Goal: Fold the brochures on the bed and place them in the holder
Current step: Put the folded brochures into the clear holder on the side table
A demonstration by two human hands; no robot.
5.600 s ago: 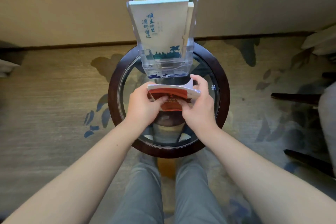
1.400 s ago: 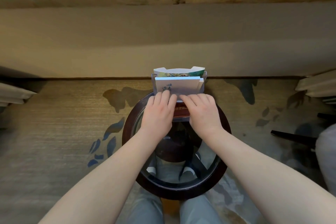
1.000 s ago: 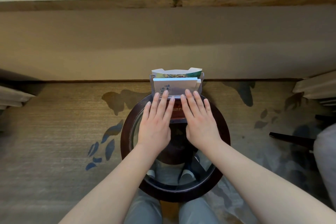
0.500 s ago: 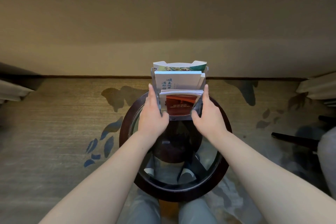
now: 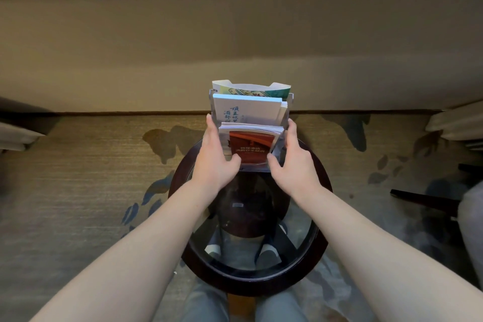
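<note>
Paper and clear plastic are what this moment is about: the holder [image 5: 284,112], a stepped see-through rack, stands at the far edge of a small round table [image 5: 322,191] and carries three folded brochures in tiers, a red-covered one [image 5: 250,142] in the front pocket, a white one with blue characters [image 5: 248,110] behind it, and a green-patterned one [image 5: 251,89] at the back. The left hand [image 5: 213,162] and the right hand [image 5: 294,165] flank the rack, fingers extended up its side walls and thumbs curled in toward the front lip; they cup it loosely from both sides, though whether the palms actually press the plastic I cannot tell. Judging by looks, the rack is light, rigid and slick, likely to skate on glass if nudged and to tip backward with its tall rear tier loaded, so the low side walls near the base seem the safest place to grip. The brochures look thin and springy; the rear one bows open at the top, and a folded stack is best pinched along the crease. The tabletop is glass in a dark wooden rim, and the person's feet show through it. Around it lies tan carpet with blue leaf shapes, a plain beige wall beyond, and dark furniture legs at the right.
</note>
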